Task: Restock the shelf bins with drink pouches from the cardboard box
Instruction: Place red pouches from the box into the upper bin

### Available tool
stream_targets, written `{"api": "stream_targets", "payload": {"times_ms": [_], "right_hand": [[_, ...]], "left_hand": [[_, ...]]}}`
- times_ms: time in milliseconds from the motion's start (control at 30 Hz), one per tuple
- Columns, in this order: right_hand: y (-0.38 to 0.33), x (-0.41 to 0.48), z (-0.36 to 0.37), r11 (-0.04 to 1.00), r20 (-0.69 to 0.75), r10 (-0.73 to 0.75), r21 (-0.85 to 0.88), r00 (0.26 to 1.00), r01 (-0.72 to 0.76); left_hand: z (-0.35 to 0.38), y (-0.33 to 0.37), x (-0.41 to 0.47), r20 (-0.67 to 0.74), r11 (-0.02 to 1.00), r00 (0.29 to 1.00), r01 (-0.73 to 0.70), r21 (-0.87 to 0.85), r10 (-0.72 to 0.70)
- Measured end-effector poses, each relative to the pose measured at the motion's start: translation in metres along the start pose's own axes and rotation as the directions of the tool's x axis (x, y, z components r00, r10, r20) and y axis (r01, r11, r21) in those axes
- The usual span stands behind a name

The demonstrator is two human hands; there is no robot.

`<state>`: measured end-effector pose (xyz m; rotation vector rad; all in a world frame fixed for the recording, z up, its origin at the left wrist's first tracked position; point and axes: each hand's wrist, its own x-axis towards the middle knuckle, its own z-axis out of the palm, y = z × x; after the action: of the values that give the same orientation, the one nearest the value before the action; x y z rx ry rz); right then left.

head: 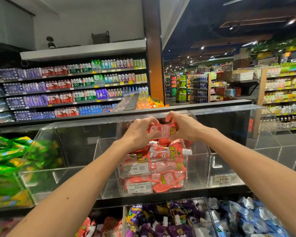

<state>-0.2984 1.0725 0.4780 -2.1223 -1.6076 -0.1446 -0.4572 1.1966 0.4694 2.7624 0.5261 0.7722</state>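
Note:
Both hands reach into the middle clear acrylic bin (197, 170) on the upper shelf. My left hand (140, 132) and my right hand (184, 126) grip a red drink pouch (163, 131) from either side, held above the pile. Below it lie several red pouches (162, 161) with white spouts, filling the bin's front. Two price tags reading 14.90 (138, 187) sit on the bin's front wall. The cardboard box is not in view.
A clear bin (41, 175) to the left and another (229, 168) to the right flank the middle one. Green pouches (9, 161) pile at far left. The lower shelf holds purple pouches (162, 221), blue pouches (246, 218) and red ones (99, 226). Bottle shelves stand behind.

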Motion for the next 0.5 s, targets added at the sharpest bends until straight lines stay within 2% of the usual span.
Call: {"api": "stream_targets", "payload": {"times_ms": [133,200,300,400,500], "right_hand": [[0.018,-0.003,0.010,0.994,-0.010,0.054,0.100,0.998,-0.053],[0.021,-0.003,0.012,0.999,-0.035,0.043,0.029,0.998,-0.042],[0.024,-0.004,0.015,0.984,-0.053,0.044,-0.172,0.998,-0.053],[0.024,-0.006,0.017,0.975,-0.016,0.050,-0.216,0.999,-0.052],[0.025,-0.006,0.019,0.979,0.038,0.013,-0.204,0.999,-0.005]], "left_hand": [[0.015,0.001,0.004,-0.057,0.989,0.996,0.068,0.131,-0.061],[0.019,-0.001,0.009,-0.057,0.980,0.995,0.091,0.176,-0.082],[0.025,0.001,0.012,-0.011,0.954,0.995,0.103,0.281,-0.104],[0.026,0.004,0.016,0.052,0.909,0.994,0.066,0.411,-0.095],[0.025,0.003,0.017,0.117,0.888,0.987,0.047,0.458,-0.112]]}}
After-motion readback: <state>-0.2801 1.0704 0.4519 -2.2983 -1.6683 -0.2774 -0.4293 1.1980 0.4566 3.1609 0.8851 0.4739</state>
